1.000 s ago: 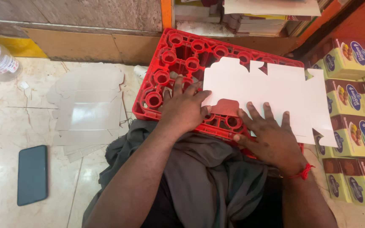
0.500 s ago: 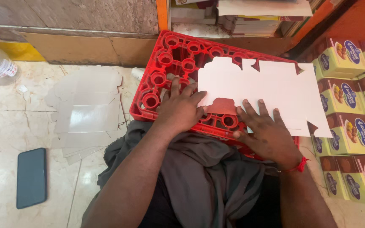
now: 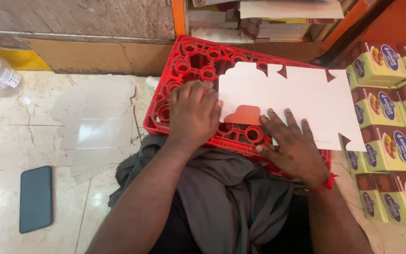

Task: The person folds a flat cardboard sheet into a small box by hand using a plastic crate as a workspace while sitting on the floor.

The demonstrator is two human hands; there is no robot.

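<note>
The flat white carton blank (image 3: 297, 101) lies on top of the red crate (image 3: 184, 80) in front of me, its long axis running from nine o'clock to three o'clock, printed side down. Its notched flaps point toward twelve o'clock, and a rounded cut-out on its near edge shows the red crate through it. The blank's three o'clock end overhangs the crate and comes close to the stacked yellow-green boxes (image 3: 391, 103), so there is little room on that side. At nine o'clock the floor is more open, with a pile of flat grey blanks (image 3: 97, 124) just beside the crate and a dark phone (image 3: 35, 198) farther toward seven o'clock.

My left hand (image 3: 194, 113) rests palm down at the blank's nine o'clock edge, fingers curled and close together, grasping nothing that I can see. My right hand (image 3: 292, 148) lies flat on the near edge of the blank, fingers spread wide, pressing it down. Both forearms reach from six o'clock over my grey-clothed lap.
</note>
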